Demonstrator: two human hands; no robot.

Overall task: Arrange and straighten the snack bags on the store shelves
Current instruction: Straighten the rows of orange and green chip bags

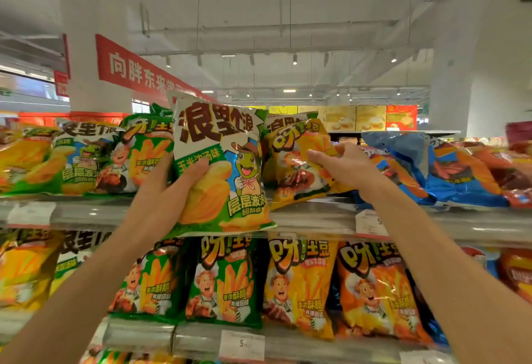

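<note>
Bright, even store light falls from small ceiling spotlights (294, 59) high above my fingers (198, 168), leaving almost no hard shadows. Glare streaks the clear shelf rail (316, 219) just below them and glints off the glossy bags. The bag (221, 162) I grip is sharp; the bags far out to either side smear into blur. The wide lens bows the shelves and stretches my forearms at the lower corners.

Both bare arms reach up and forward, the left hand (169, 182) with its thumb and curled fingers closed in a grip, the right hand (342, 165) with its fingers bent in a pinch.
</note>
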